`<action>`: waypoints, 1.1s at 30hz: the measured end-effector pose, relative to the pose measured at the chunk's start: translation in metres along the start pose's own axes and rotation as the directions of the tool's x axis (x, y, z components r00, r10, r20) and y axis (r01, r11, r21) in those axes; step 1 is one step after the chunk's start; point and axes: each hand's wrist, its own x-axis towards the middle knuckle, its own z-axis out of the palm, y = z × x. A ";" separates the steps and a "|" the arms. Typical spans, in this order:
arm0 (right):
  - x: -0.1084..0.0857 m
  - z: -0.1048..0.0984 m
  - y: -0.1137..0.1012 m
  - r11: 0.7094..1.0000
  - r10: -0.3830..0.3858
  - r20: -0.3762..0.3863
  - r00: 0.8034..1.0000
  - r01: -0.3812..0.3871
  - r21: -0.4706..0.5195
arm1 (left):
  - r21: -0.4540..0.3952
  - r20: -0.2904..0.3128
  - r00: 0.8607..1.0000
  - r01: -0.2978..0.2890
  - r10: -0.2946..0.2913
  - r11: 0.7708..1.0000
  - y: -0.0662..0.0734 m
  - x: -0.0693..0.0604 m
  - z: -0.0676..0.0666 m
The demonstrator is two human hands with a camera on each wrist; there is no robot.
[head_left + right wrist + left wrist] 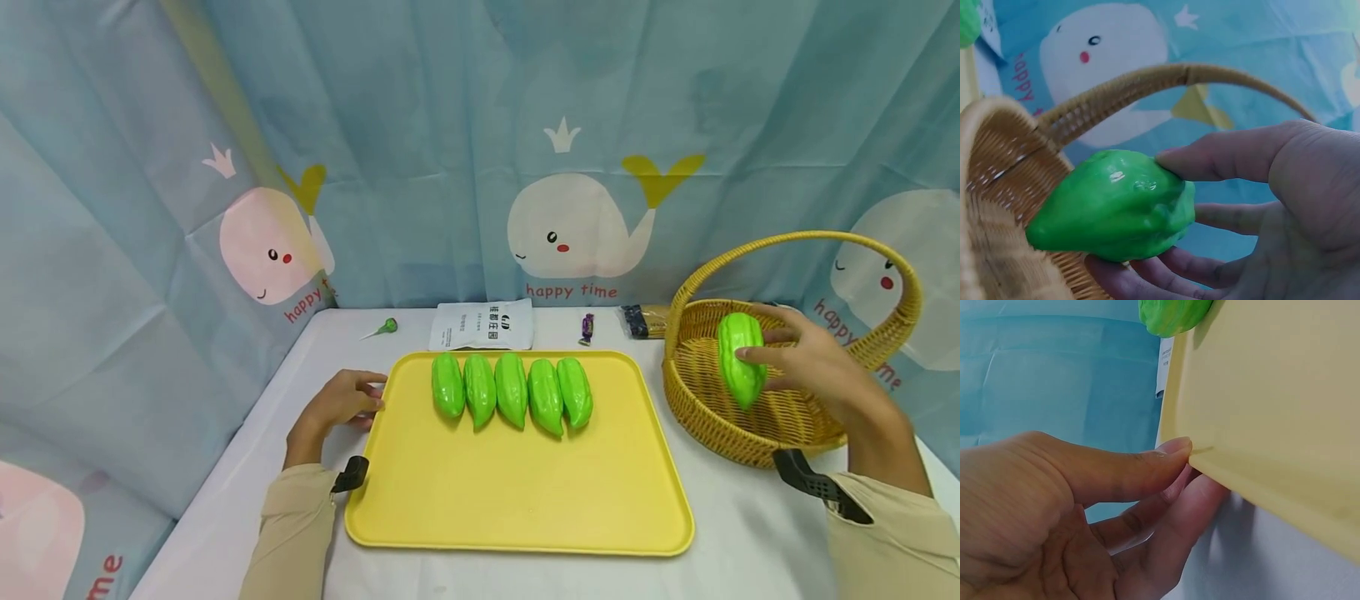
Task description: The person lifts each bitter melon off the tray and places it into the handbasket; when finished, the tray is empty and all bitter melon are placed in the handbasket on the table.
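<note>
My right hand (813, 358) holds a glossy green bitter melon (741, 354) over the wicker basket (693, 407). In the right wrist view the thumb lies on one side of the bitter melon (1110, 206) and the fingers on the other, its pointed tip facing left. At the yellow tray's (517, 500) left edge, my left hand (343, 404) pinches the rim. The left wrist view has the thumb on the tray edge (1210, 465) and fingers under it. Several more bitter melons (512, 392) lie side by side along the tray's far part.
Behind the tray are a white packet (480, 325), a green lollipop (387, 326) and a purple wrapped candy (587, 328). A dark and tan pack (645, 322) lies beside the basket, whose tall handle (795, 237) arches up. A whale-print curtain (420, 167) hangs behind.
</note>
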 end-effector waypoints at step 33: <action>0.072 -0.004 0.016 0.983 0.104 0.335 0.936 -0.148 0.108 | 0.007 -0.012 1.000 0.011 -0.011 1.000 0.000 -0.001 0.001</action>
